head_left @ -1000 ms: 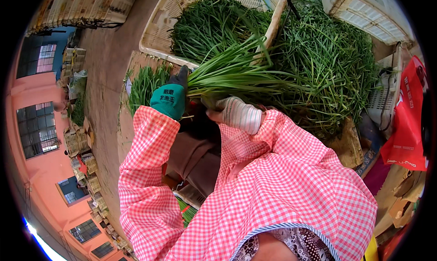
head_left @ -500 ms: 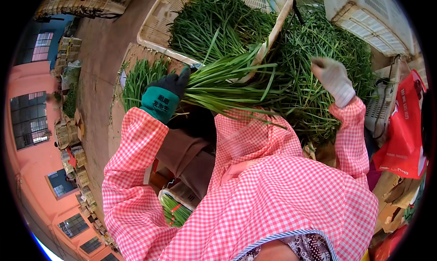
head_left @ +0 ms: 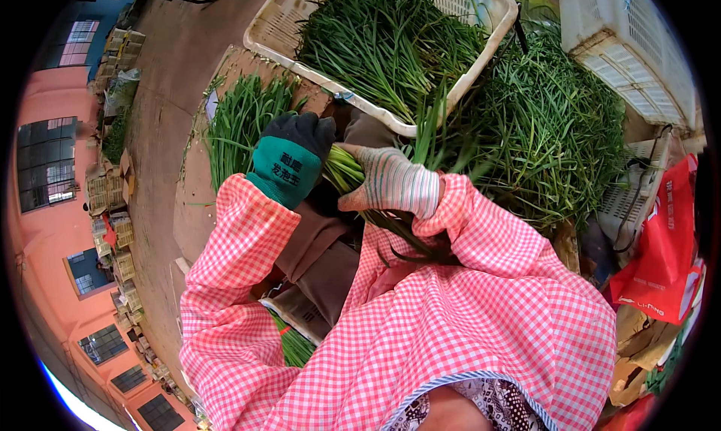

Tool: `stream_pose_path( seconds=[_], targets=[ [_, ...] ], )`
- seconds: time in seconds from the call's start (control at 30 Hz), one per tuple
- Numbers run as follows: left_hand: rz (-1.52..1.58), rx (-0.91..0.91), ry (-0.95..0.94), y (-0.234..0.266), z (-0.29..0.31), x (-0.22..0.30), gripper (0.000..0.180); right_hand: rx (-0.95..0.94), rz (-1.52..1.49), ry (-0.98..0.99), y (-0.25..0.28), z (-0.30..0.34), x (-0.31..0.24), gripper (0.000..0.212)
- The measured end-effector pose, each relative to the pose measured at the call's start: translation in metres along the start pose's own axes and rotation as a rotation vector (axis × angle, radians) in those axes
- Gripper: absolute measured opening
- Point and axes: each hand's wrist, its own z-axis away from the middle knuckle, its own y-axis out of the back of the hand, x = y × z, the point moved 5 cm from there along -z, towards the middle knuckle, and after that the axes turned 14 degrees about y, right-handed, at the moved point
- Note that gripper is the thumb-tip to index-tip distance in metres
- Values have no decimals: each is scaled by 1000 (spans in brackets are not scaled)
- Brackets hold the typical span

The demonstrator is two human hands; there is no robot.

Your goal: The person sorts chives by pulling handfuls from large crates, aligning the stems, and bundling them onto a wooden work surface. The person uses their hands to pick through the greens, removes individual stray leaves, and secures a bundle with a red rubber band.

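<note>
A bunch of garlic chives [head_left: 344, 170] with pale stem ends runs between my two gloved hands, over my lap. My left hand [head_left: 293, 157], in a green and black glove, is closed round its stem end. Fingers and thumb of my right hand [head_left: 394, 179], in a white striped knit glove, close round the bunch just to the right. Its leaves trail out past the right wrist, partly hidden by my sleeve. Loose chives [head_left: 248, 123] lie on a brown board [head_left: 197, 217] left of my hands. Beyond them a white crate [head_left: 263, 34] holds more chives [head_left: 383, 44].
A large heap of long green leaves [head_left: 556, 123] lies at the right. An upturned white crate [head_left: 631, 48] and a red bag [head_left: 661, 243] stand along the right edge. Below my left forearm is a tied green bundle [head_left: 295, 346].
My right hand has come left from above the heap, where it was empty, and now grips the bunch beside my left hand. The bunch's leaves have been drawn in.
</note>
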Motion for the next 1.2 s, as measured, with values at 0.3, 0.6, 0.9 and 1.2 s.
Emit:
stream_pose_path(
  seconds=[0.3, 0.6, 0.9, 1.2],
  targets=[
    [1217, 84, 868, -60, 52, -63, 63, 308, 322, -41, 26, 17, 27, 62],
    [2513, 83, 977, -120, 52, 54, 37, -123, 631, -252, -9, 8, 17, 74],
    [2721, -154, 727, -113, 38, 56, 31, 54, 848, 370, 52, -83, -62, 39],
    [2561, 40, 717, -149, 54, 69, 30, -254, 480, 71, 15, -83, -22, 39]
  ],
)
